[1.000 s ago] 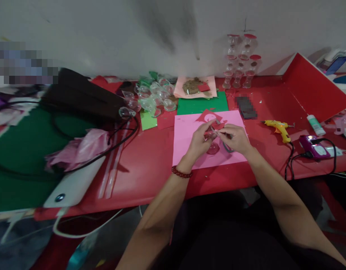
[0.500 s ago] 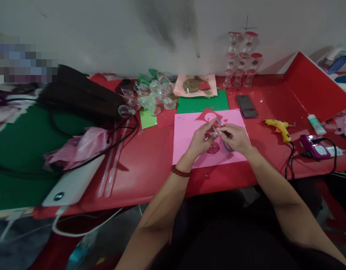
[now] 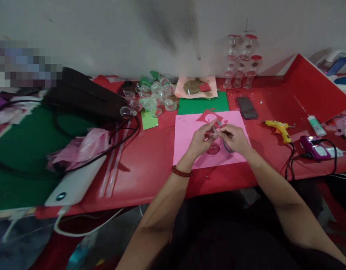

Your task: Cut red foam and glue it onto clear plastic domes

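Over the pink sheet [image 3: 187, 150], my left hand [image 3: 200, 140] and my right hand [image 3: 235, 138] meet with fingers pinched together. Between the fingertips is a small clear plastic piece [image 3: 215, 133], partly hidden by them. Just below it, a round clear plastic part with a red disc [image 3: 213, 149] shows; whether it joins the held piece I cannot tell. Scissors [image 3: 228, 147] with a grey handle lie under my right hand, one blade pointing away. A red paper piece with a cut-out [image 3: 204, 114] rests beyond my fingers.
Clear plastic cups [image 3: 156, 93] are heaped at the back left. Clear hourglass shapes with red discs [image 3: 240, 62] stand stacked against the wall. To the right are a yellow glue gun [image 3: 279, 126], a purple power box [image 3: 313, 147] and a bottle [image 3: 316, 125]. Sand [image 3: 192, 86] sits on paper.
My right fingers have shifted slightly at the clear plastic piece, and more of it shows between the hands. The whole view has moved a little; other things stay put.
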`<control>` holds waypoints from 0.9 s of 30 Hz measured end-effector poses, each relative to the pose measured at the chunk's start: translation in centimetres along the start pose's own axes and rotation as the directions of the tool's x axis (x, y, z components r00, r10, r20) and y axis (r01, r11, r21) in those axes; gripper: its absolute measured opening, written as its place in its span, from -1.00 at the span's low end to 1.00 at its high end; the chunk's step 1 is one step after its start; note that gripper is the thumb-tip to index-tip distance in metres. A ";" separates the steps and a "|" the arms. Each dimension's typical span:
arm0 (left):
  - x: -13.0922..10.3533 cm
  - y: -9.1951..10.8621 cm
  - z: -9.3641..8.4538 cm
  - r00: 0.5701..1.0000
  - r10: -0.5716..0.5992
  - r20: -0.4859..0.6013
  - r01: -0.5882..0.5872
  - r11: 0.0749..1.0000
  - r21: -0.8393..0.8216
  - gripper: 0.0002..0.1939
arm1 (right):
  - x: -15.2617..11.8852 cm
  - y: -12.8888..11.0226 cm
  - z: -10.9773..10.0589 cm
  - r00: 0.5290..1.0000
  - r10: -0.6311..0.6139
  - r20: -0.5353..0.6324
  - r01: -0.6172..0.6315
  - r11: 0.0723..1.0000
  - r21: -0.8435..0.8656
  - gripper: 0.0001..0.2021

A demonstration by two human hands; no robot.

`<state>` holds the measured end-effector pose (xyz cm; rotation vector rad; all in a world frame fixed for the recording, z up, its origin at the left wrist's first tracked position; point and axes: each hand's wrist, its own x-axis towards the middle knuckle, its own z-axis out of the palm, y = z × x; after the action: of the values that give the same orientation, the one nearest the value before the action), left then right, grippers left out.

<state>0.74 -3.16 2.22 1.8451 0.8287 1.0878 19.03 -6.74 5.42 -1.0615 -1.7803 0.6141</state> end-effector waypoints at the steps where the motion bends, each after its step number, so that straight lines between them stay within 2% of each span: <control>1: 0.0 0.0 0.1 1.000 0.003 0.008 -0.003 1.000 0.005 -0.38 | 0.0 -0.1 0.0 1.000 -0.008 -0.003 0.008 1.000 -0.006 -0.83; 8: 0.0 0.3 0.4 0.998 0.032 0.048 -0.031 0.999 -0.016 -0.37 | -0.3 -0.8 0.7 0.996 -0.024 -0.083 0.019 0.998 -0.058 -0.84; 18: -0.1 0.0 0.8 0.999 0.030 0.040 -0.028 0.999 -0.040 -0.36 | -0.1 -0.1 1.3 0.988 0.150 -0.047 -0.146 0.986 0.086 -0.90; 27: -0.2 -0.2 0.6 0.998 0.012 0.054 -0.010 0.999 -0.050 -0.36 | -0.1 0.2 1.9 0.962 0.268 -0.047 -0.250 0.940 0.231 -0.87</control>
<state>1.22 -3.41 1.80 1.8313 0.7544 1.0519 17.47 -6.66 4.39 -1.1548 -1.4749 0.9005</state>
